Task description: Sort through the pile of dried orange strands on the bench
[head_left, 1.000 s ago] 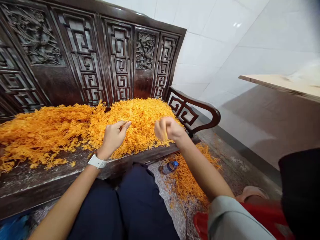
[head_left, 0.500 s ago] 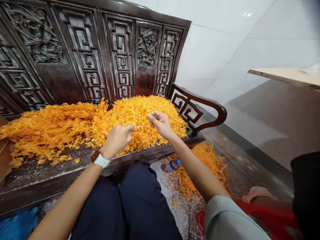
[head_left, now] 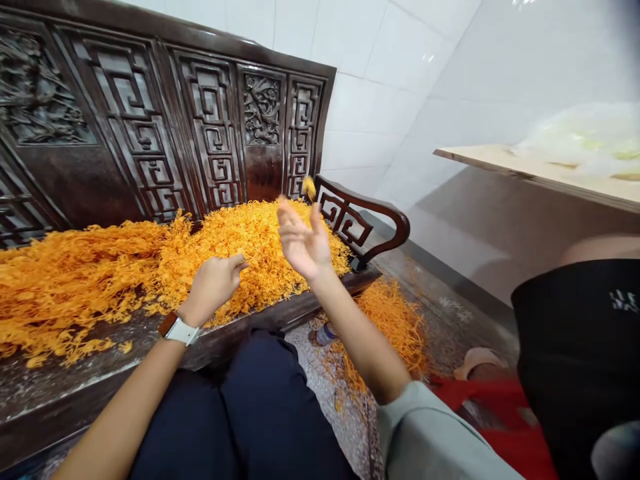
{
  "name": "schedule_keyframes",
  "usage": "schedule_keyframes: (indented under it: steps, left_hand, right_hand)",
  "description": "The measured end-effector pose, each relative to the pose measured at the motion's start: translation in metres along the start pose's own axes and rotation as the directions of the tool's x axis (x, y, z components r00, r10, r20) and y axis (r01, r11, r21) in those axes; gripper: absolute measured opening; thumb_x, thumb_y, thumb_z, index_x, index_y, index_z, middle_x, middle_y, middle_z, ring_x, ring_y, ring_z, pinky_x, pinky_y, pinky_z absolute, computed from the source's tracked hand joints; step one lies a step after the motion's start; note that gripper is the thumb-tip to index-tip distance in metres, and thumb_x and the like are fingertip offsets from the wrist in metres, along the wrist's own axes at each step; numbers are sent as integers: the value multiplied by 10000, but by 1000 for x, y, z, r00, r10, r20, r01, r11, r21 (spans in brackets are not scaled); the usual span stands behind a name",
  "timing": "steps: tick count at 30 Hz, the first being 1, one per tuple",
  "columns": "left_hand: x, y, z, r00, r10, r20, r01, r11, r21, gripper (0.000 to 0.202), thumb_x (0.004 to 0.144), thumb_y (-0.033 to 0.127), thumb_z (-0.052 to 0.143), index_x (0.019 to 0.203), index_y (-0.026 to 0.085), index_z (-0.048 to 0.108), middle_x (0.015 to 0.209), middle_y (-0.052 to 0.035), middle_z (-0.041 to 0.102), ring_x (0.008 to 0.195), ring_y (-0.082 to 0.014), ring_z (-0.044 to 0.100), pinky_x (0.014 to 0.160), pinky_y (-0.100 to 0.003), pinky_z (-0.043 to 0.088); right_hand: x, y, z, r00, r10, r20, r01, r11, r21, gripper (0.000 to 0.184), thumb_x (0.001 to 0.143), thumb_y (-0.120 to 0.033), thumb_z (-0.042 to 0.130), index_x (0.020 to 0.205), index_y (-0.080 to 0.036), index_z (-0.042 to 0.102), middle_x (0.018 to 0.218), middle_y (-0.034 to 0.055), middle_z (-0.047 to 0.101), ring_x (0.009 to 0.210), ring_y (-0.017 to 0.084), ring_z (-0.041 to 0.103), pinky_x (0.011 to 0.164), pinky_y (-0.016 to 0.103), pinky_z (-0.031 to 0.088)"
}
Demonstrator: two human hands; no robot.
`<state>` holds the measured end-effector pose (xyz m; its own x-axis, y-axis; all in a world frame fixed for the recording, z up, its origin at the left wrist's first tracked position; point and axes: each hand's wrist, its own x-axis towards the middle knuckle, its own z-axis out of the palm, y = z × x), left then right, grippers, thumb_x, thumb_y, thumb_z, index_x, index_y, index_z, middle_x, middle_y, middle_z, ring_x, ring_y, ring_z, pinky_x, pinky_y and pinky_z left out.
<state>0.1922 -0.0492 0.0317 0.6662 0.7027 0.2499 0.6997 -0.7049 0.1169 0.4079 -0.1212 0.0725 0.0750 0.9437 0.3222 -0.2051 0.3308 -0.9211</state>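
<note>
Pale grey-green sleeve [head_left: 435, 437], white-strapped watch [head_left: 179, 330], navy trousers [head_left: 265, 407]

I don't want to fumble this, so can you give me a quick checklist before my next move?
1. Right hand empty: ok; its fingers are spread, and an orange piece shows blurred just above the thumb, apparently in the air.
2. Left hand empty: cannot tell; its fingertips look pinched together, too small to see between.
3. Orange pile in front of you: ok; it lies on the bench.
4. Floor beside the bench clear: not ok; orange strands lie there.
5. Bottle capped: cannot tell; your right forearm hides part of it.
</note>
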Motion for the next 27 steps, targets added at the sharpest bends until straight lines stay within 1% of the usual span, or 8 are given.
schedule_keyframes:
  steps: [5, 9, 18, 20, 24, 25, 26, 27]
  left_hand:
    - [-8, 15, -8, 993, 94, 69, -102, 988, 115, 287, 1030, 222, 464, 1070, 225, 748, 832, -124, 782, 804, -317, 760, 623, -348, 364]
    - [-10, 23, -7, 967, 228, 113, -244, 958, 150, 353, 959, 106, 498, 1180, 218, 750, 919, -131, 802, 879, -323, 777, 683, -355, 460]
    - [-5, 21, 0, 980, 175, 89, -181, 981, 62, 330, 963, 127, 500, 1124, 226, 770, 884, -135, 795, 863, -325, 770, 676, -355, 468]
    - [-3, 10, 8, 990, 114, 89, -119, 991, 65, 320, 959, 136, 506, 1111, 221, 775, 885, -152, 787, 873, -340, 764, 676, -356, 456]
    - [-1, -9, 20, 991, -9, 133, 6, 1000, 19, 324, 1050, 312, 470, 1037, 199, 774, 851, -174, 765, 832, -340, 742, 661, -343, 423]
    - [-1, -10, 20, 992, -13, 125, 15, 1000, -12, 348, 1066, 351, 454, 1015, 200, 765, 830, -163, 759, 812, -328, 734, 657, -337, 412]
    - [-1, -11, 19, 994, -12, 107, 16, 999, -43, 363, 1076, 372, 443, 998, 202, 754, 809, -150, 752, 789, -315, 725, 650, -330, 399]
    - [-2, -10, 16, 996, -7, 85, 14, 997, -73, 368, 1081, 382, 436, 983, 204, 744, 792, -138, 745, 764, -303, 714, 641, -326, 384]
  right_hand:
    - [1, 41, -7, 985, 21, -174, -61, 972, -226, 372, 940, -562, 686, 1093, -223, 696, 920, 50, 693, 698, 150, 536, 626, 293, 465]
    - [-16, 43, -6, 969, -171, 176, 245, 637, -731, 319, 966, -489, 729, 1190, -262, 725, 1106, 71, 714, 1015, 227, 618, 923, 408, 484]
    - [-44, 16, 10, 885, -304, 353, 466, 569, -678, 245, 1074, -250, 525, 839, -222, 593, 788, 24, 609, 744, 169, 551, 719, 327, 435]
    - [-69, -4, 33, 767, -258, 587, 570, 694, -440, 228, 1054, -170, 505, 860, -234, 607, 821, 23, 650, 764, 154, 599, 741, 311, 477]
    - [-91, -42, 61, 63, -192, 979, 376, 913, 155, 280, 907, -211, 749, 694, -256, 572, 888, 33, 731, 825, 131, 679, 791, 237, 552]
    - [-85, -46, 59, 10, -186, 983, 298, 938, 175, 334, 842, -266, 836, 651, -260, 563, 853, 29, 725, 807, 128, 682, 768, 221, 557]
    - [-74, -46, 52, 120, -197, 973, 253, 954, 162, 380, 780, -347, 900, 626, -265, 562, 801, 24, 705, 771, 129, 676, 725, 221, 559]
    - [-61, -43, 43, 340, -200, 919, 230, 965, 125, 396, 736, -449, 927, 636, -275, 586, 762, 21, 682, 738, 136, 664, 682, 238, 558]
